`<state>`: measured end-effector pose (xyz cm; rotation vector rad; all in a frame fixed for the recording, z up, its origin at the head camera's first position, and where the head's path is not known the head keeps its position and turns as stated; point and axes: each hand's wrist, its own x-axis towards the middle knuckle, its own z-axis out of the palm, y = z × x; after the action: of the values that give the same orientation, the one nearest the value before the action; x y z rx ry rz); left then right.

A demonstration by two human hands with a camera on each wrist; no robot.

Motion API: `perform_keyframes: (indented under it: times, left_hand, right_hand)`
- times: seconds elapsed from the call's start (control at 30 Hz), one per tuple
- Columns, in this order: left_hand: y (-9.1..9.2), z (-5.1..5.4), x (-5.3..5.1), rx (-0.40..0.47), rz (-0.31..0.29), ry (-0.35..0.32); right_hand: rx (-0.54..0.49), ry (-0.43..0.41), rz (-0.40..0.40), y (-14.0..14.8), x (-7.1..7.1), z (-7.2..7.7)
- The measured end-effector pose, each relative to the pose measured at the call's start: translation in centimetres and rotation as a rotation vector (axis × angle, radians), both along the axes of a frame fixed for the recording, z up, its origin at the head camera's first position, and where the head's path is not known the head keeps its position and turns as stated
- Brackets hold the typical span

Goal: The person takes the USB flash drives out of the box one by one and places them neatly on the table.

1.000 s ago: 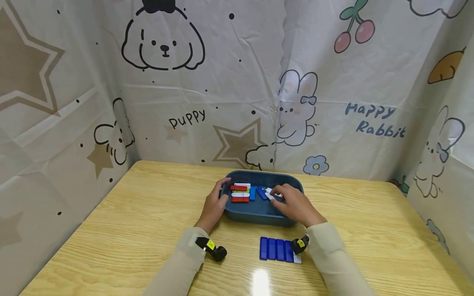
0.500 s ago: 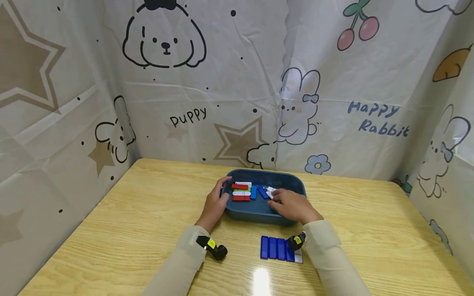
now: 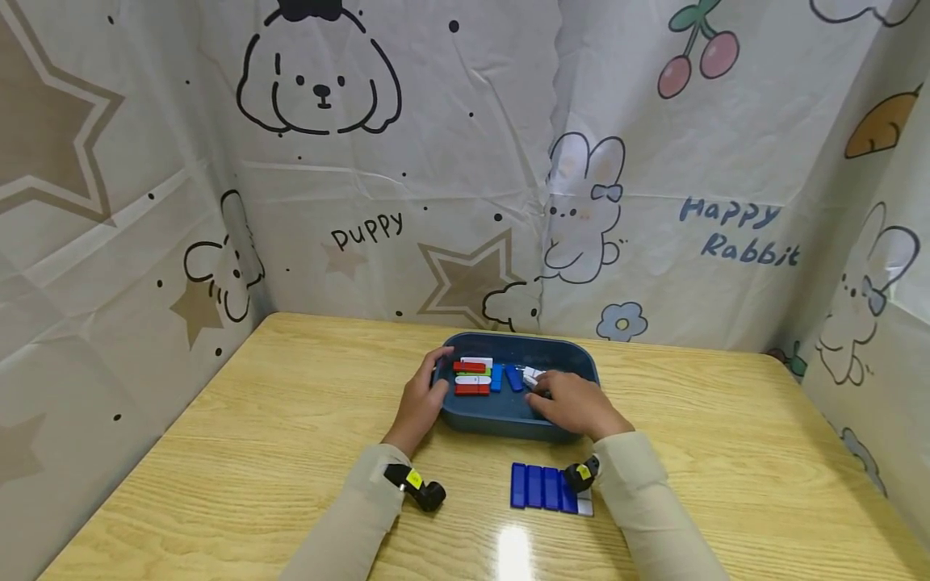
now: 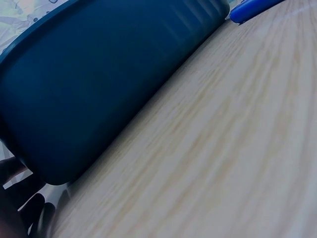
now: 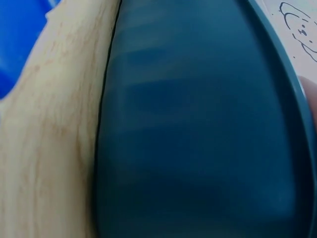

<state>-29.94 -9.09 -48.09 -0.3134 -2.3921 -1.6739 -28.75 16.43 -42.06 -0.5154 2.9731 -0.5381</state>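
A dark blue-grey plastic bin (image 3: 501,423) stands on the table. My left hand (image 3: 420,399) holds its left end, thumb at the near corner and fingers along the rim; dark fingers (image 4: 22,196) show beyond the bin's corner in the left wrist view. My right hand (image 3: 577,401) reaches in over the right side. Its fingertips touch white sticks (image 3: 532,375) that look like USB flash drives; the hand partly covers them, and a grip is not visible. A dark blue stick (image 3: 513,378) lies beside them. Left of it are a brighter blue stick (image 3: 497,378) and a stack of red, white and green sticks (image 3: 473,379).
Several flat blue pieces (image 3: 534,487) lie in a row on the wooden table (image 3: 254,452) in front of the bin, with a whitish piece (image 3: 585,504) at their right end. The right wrist camera overlaps that row. A printed curtain (image 3: 349,177) hangs behind the table.
The dark blue stick has turned to lie more nearly parallel to the brighter blue one. The white sticks under my right fingers have shifted. My left hand stays on the bin.
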Motion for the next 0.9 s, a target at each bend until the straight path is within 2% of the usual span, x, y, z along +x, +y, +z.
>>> perform_keyframes:
  times: [0.1,0.33,0.5,0.73,0.9]
  left_hand:
    - [0.07,0.07,-0.01,0.007,0.0,0.011]
    - [0.23,0.17,-0.15,0.038,0.0,-0.017]
    - [0.01,0.13,0.01,0.022,-0.004,-0.006]
    - [-0.02,0.12,0.07,0.007,0.0,0.014]
    - [0.17,0.18,0.04,0.019,-0.003,-0.003]
  right_hand:
    - [-0.051,0.036,-0.008,0.09,0.0,-0.09]
    - [-0.236,0.104,-0.015,0.52,-0.12,-0.19]
    - [-0.311,0.148,-0.042,0.72,-0.13,-0.36]
    - [-0.299,0.226,-0.014,0.9,-0.26,-0.36]
    - [-0.248,0.222,0.001,0.97,-0.32,-0.24]
